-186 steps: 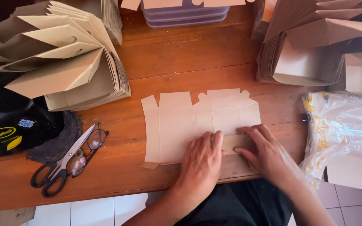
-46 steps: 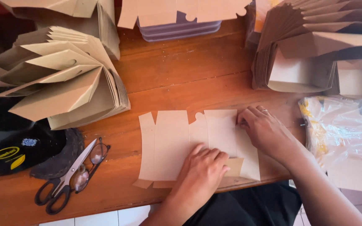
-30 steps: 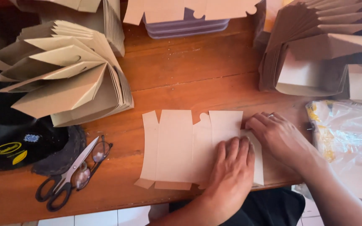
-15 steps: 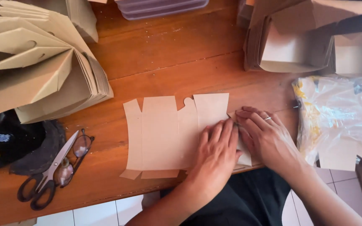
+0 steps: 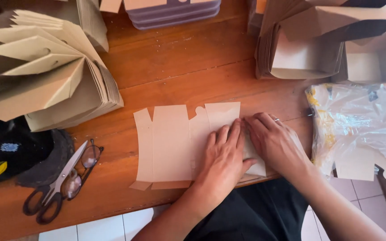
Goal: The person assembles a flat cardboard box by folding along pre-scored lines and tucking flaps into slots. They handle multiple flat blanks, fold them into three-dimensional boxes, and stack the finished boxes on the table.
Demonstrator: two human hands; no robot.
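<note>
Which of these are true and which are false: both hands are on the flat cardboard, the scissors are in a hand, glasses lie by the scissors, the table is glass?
1. Both the left hand and the right hand press on the flat cardboard cutout. True.
2. A hand holds the scissors. False: they lie untouched on the table.
3. Glasses lie against the scissors. True.
4. The table is glass. False: it is brown wood.
</note>
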